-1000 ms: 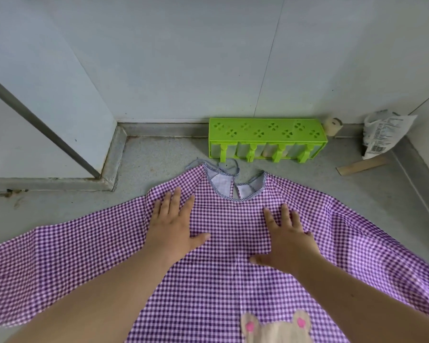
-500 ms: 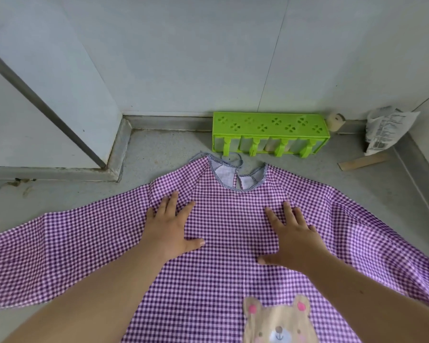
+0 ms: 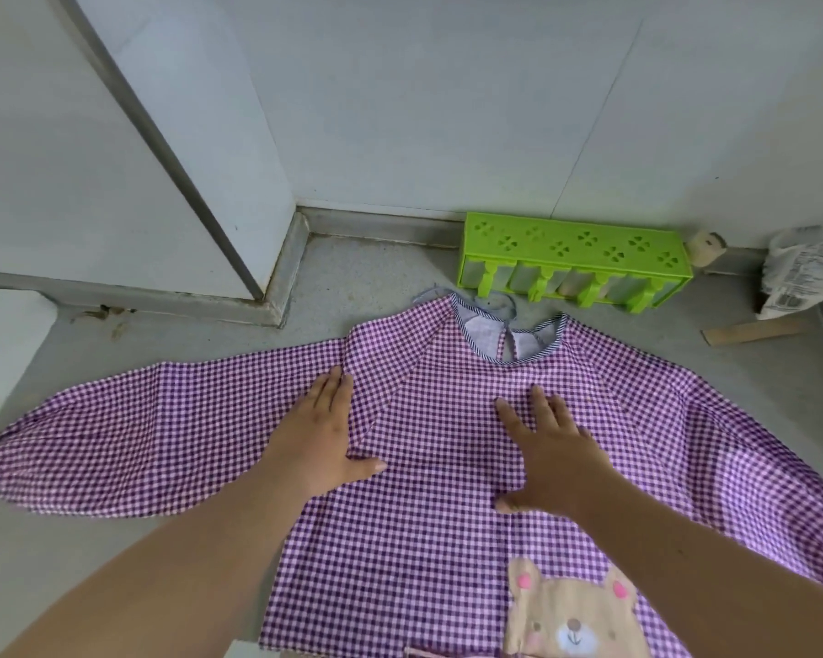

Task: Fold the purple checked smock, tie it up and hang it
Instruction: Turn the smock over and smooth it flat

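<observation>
The purple checked smock [image 3: 438,539] lies spread flat on the grey floor, front up, with both sleeves stretched out sideways. Its striped-edged neck opening points away from me, and thin ties lie by the collar. A beige bear patch [image 3: 571,615] sits on the lower front. My left hand [image 3: 324,434] presses flat on the cloth near the left shoulder seam, fingers straight. My right hand [image 3: 549,451] presses flat on the chest below the collar, fingers spread.
A green plastic hook rack [image 3: 576,265] lies on the floor against the white wall, just beyond the collar. A small roll [image 3: 706,246], a crumpled printed bag [image 3: 804,275] and a wooden strip [image 3: 751,331] lie at the far right. A wall corner [image 3: 276,258] juts out at left.
Both hands have slid a little across the cloth, the left hand outward toward the left shoulder seam. My view has shifted, showing more of the left sleeve and the bear patch.
</observation>
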Available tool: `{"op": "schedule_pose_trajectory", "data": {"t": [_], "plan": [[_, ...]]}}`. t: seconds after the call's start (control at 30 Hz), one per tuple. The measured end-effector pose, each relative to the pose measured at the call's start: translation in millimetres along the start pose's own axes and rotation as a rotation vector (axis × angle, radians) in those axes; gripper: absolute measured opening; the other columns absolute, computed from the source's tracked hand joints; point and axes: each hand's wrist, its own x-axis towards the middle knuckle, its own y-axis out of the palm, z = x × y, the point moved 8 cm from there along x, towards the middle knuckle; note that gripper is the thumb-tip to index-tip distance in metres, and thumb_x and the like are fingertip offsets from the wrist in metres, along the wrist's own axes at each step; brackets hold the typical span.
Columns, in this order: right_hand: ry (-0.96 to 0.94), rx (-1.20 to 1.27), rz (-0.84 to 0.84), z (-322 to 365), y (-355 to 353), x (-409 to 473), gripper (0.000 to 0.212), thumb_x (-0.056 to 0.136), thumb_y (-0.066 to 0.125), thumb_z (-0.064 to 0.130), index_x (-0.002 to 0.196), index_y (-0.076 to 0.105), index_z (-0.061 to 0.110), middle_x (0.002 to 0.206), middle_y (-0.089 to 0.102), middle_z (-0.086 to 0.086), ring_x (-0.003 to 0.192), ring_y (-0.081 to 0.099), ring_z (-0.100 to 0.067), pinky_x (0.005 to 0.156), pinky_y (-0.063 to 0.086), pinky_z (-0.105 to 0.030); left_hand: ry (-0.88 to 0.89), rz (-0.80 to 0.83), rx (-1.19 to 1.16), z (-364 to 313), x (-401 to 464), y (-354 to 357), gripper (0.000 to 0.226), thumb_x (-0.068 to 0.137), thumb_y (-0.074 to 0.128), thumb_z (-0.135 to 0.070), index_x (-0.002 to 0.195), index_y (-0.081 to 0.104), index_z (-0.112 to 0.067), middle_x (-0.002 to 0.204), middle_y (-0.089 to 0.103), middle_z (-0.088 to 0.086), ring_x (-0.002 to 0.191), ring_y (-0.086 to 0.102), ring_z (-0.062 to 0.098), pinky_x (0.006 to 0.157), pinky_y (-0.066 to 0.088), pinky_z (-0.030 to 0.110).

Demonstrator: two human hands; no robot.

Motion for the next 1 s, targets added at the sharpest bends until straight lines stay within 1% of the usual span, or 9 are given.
{"op": "schedule_pose_trajectory", "data": {"t": [0.1,0.13,0.27,0.37,0.43,0.57,0.83,0.9,1.0], "plan": [[0.003,0.012,0.013,-9.3,-7.1,0.7,0.145,0.063,0.076,0.082,0.157,-0.027,0.043,0.168,-0.032,-0.006,0.158,-0.016,-0.033,0.119,0.033,-0.062,0.008,-0.001,0.044,21.3,-4.4,5.1,0.14,0.058,0.014,-0.104,0.165,-0.021,-0.022,0.174,-0.025,0.008,0.162,-0.017,0.028,0.132,0.004,0.051],[0.015,0.017,0.022,-10.5,-9.2,0.4,0.146,0.063,0.078,0.08,0.158,-0.025,0.041,0.168,-0.031,-0.006,0.159,-0.016,-0.032,0.118,0.035,-0.063,-0.005,-0.007,0.04,28.8,-5.5,6.1,0.137,0.059,0.012,-0.104,0.165,-0.022,-0.024,0.174,-0.025,0.008,0.162,-0.017,0.029,0.132,0.003,0.052],[0.057,-0.047,-0.03,10.2,-24.5,2.1,0.132,0.074,0.069,0.08,0.163,-0.015,0.03,0.171,-0.021,-0.013,0.159,-0.001,-0.04,0.115,0.039,-0.062,-0.057,0.003,0.023,38.0,-5.3,2.1,0.118,0.079,0.027,-0.098,0.164,-0.022,-0.034,0.173,-0.025,0.01,0.161,-0.018,0.033,0.131,0.003,0.056],[-0.072,-0.013,-0.132,73.1,-42.7,8.7,0.108,0.088,0.058,0.074,0.162,-0.014,0.04,0.172,-0.02,-0.009,0.16,0.0,-0.036,0.111,0.044,-0.06,-0.075,0.017,0.012,34.8,-2.1,1.1,0.115,0.081,0.032,-0.096,0.164,-0.021,-0.035,0.174,-0.024,0.012,0.161,-0.018,0.036,0.13,0.003,0.06],[-0.12,0.018,-0.083,116.0,-40.5,18.8,0.11,0.087,0.061,0.073,0.16,-0.016,0.045,0.172,-0.019,-0.008,0.16,-0.005,-0.036,0.11,0.043,-0.063,-0.069,0.02,-0.002,38.6,-3.2,1.2,0.114,0.082,0.034,-0.095,0.164,-0.019,-0.036,0.174,-0.023,0.012,0.161,-0.017,0.036,0.129,0.003,0.061],[-0.048,0.005,0.002,143.0,-30.0,33.9,0.13,0.076,0.072,0.076,0.16,-0.021,0.04,0.168,-0.025,-0.019,0.157,-0.01,-0.046,0.109,0.044,-0.063,-0.085,0.007,-0.014,68.0,-18.6,4.1,0.109,0.084,0.04,-0.091,0.166,-0.011,-0.039,0.176,-0.018,0.01,0.162,-0.01,0.034,0.13,0.007,0.059],[-0.031,-0.026,0.025,144.5,-31.9,41.1,0.139,0.07,0.075,0.077,0.158,-0.025,0.04,0.167,-0.026,-0.023,0.155,-0.009,-0.051,0.116,0.036,-0.066,-0.33,-0.061,-0.1,167.1,-77.8,18.8,0.105,0.085,0.044,-0.088,0.167,0.01,-0.033,0.176,0.007,0.009,0.161,0.011,0.034,0.131,0.015,0.052],[-0.025,-0.03,0.027,145.8,-32.6,40.5,0.138,0.07,0.076,0.077,0.158,-0.025,0.04,0.167,-0.024,-0.023,0.155,-0.009,-0.05,0.116,0.034,-0.067,-0.432,-0.083,-0.138,186.9,-89.4,19.9,0.098,0.087,0.045,-0.085,0.166,0.017,-0.033,0.175,0.008,0.008,0.161,0.011,0.034,0.13,0.017,0.052],[-0.018,-0.036,0.037,148.6,-34.0,39.0,0.138,0.071,0.076,0.075,0.159,-0.025,0.039,0.167,-0.024,-0.023,0.155,-0.009,-0.05,0.116,0.032,-0.067,-0.673,-0.165,-0.374,218.8,-110.5,30.7,0.087,0.092,0.054,-0.074,0.163,0.026,-0.032,0.174,0.011,0.007,0.16,0.013,0.037,0.126,0.024,0.054]]}}
